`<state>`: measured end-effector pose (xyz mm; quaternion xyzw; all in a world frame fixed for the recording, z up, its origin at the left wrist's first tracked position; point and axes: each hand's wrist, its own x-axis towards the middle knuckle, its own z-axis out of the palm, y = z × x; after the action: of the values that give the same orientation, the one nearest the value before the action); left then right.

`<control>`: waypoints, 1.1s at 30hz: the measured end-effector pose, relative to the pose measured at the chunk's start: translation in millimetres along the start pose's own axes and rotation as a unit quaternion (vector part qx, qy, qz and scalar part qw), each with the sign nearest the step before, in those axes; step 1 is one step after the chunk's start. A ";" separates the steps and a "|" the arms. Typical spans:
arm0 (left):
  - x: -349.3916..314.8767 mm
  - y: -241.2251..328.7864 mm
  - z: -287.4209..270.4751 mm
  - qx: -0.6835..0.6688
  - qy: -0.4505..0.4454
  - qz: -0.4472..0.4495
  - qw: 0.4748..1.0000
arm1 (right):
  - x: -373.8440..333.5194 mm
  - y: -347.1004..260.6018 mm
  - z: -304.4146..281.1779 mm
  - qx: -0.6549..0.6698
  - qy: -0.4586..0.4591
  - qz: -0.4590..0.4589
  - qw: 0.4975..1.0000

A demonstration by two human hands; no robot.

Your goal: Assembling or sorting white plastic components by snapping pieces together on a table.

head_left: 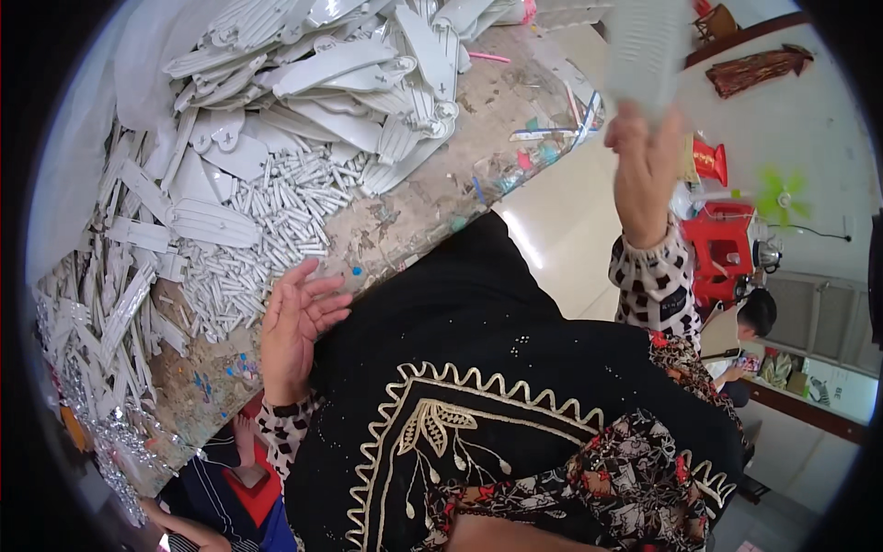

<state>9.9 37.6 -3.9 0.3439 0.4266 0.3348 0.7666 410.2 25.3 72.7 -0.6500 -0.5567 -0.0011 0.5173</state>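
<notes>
At the upper right, my right hand point(642, 179) is raised beyond the table edge and grips the lower end of a white ribbed plastic piece point(649, 55), which is blurred. My left hand point(296, 322) has its palm turned up and fingers spread at the table's near edge, holding nothing. It is nearest to a heap of small white plastic pegs point(262, 253). Behind the pegs is a tall pile of white curved plastic panels point(336, 74), several with cross-shaped holes. Flat white strips and panels point(120, 313) lie in a heap on the left.
The worn table top point(497, 101) has peeling patches, a pink stick point(489, 57) and scraps of coloured tape. Silver foil strips point(115, 442) hang at its left corner. Another person's foot point(246, 451) and arm show at lower left. A green-bladed fan point(782, 198) and a seated person point(756, 315) are at right.
</notes>
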 end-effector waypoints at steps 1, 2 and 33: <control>4.7 1.2 1.3 0.000 -0.007 0.005 1.000 | 0.0 -0.4 1.3 -0.005 0.003 -0.003 1.000; 6.5 0.7 1.5 0.000 -0.008 0.006 1.000 | -5.9 1.8 5.4 0.076 0.022 -0.054 0.995; -1.4 -45.5 -22.1 0.016 0.017 0.098 0.995 | 118.3 -19.1 -4.7 0.222 -0.195 0.237 0.926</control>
<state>-0.3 17.2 -49.1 0.3901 0.4096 0.4073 0.7171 444.0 104.6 156.0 -0.6189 -0.4625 0.3715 0.5149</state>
